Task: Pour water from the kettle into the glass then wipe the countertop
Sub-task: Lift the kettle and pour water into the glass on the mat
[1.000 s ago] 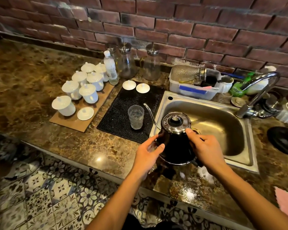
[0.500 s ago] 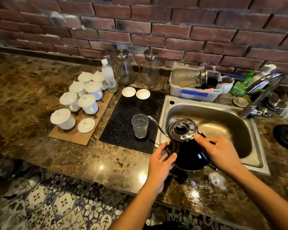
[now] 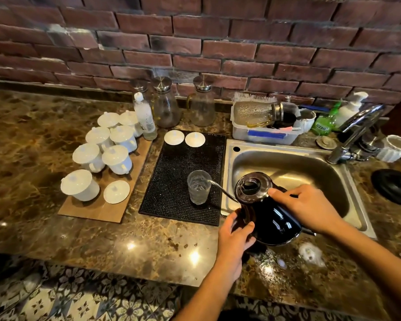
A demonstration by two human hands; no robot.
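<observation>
Both hands clasp the tilted kettle (image 3: 271,218), left hand (image 3: 235,235) under its near side, right hand (image 3: 306,208) at the handle, spout over the glass (image 3: 199,187) on the mat (image 3: 171,205). Water seems to flow; tip slowly, keeping the spout inside the rim.

No legible text. The green bottle (image 3: 323,122) beside the faucet and the clear bottle (image 3: 145,119) by the cups carry labels too blurred to read.

kettle (image 3: 272,218) now tipped left, spout tip reaching the glass (image 3: 198,187) rim
</observation>
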